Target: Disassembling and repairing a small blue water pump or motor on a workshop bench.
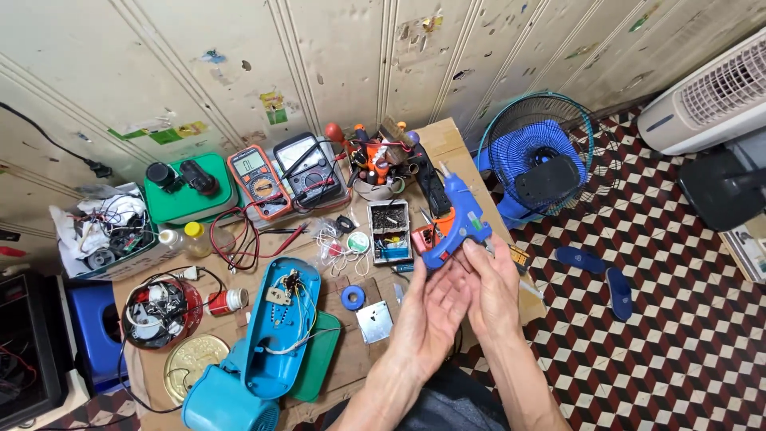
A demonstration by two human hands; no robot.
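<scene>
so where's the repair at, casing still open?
Done: teal casing lies open, wires exposed. In hand: blue glue gun, gripped by the right hand with the left hand alongside, held clear of the casing. Left: no glue visibly applied, casing not closed.
</scene>
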